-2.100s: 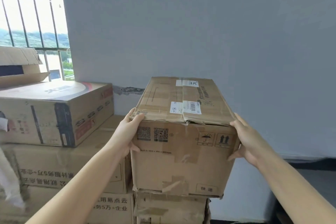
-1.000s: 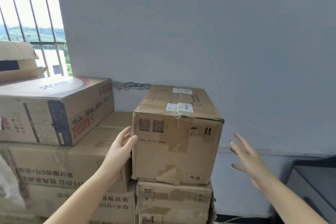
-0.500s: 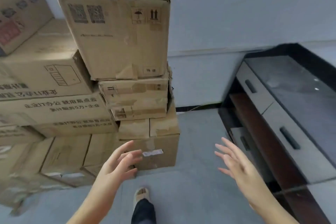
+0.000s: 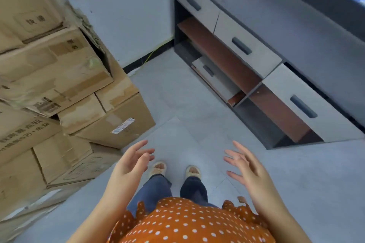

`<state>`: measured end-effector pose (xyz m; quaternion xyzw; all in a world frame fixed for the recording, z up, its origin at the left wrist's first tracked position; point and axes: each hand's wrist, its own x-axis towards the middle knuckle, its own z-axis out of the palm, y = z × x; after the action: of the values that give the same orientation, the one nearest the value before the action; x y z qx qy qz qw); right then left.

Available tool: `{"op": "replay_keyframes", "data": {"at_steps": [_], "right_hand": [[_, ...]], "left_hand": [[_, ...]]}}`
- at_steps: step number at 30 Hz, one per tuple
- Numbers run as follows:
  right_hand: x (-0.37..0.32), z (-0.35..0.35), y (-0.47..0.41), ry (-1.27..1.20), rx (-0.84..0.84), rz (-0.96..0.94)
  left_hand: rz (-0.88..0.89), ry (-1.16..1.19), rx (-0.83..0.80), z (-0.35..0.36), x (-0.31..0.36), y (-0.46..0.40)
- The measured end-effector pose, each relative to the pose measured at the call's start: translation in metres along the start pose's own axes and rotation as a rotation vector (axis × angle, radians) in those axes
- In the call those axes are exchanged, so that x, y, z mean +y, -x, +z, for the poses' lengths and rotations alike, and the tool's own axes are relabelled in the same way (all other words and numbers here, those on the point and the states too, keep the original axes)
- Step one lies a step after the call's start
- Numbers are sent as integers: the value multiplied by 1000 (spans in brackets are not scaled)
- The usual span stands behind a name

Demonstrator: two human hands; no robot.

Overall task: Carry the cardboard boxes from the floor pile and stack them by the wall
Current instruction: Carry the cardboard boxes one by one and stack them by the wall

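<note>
Hands, left hand (image 4: 131, 165) and right hand (image 4: 245, 165), splayed (each grip wide) beside creased cardboard boxes (image 4: 65, 77).

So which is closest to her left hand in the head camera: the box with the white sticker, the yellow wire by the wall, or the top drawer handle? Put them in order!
From the left hand:
1. Box with the white sticker, on the floor just ahead, slightly left.
2. Yellow wire, farther ahead along the wall's base.
3. Top drawer handle, farthest, up on the right-hand cabinet.

A storeroom-like room: stacked cardboard boxes (image 4: 59, 69), grey tiled floor (image 4: 197, 104), a low drawer cabinet (image 4: 246, 45)
</note>
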<state>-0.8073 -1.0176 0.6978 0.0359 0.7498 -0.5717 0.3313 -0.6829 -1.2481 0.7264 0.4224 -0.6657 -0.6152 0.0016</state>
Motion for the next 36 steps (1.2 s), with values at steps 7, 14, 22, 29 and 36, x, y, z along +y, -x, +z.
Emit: {"op": "replay_keyframes", "data": {"at_steps": [7, 14, 22, 29, 36], "right_hand": [[19, 59, 55, -200, 394, 79], [47, 123, 140, -389, 675, 120], [83, 167, 204, -609, 1047, 207], [116, 191, 268, -696, 1225, 201], [185, 233, 381, -757, 1384, 214]], "left_hand": [[124, -228, -264, -44, 9, -28], [206, -417, -587, -58, 13, -49], [360, -523, -889, -26, 16, -32], [361, -547, -1067, -15, -8, 21], [389, -579, -1225, -8, -74, 119]]}}
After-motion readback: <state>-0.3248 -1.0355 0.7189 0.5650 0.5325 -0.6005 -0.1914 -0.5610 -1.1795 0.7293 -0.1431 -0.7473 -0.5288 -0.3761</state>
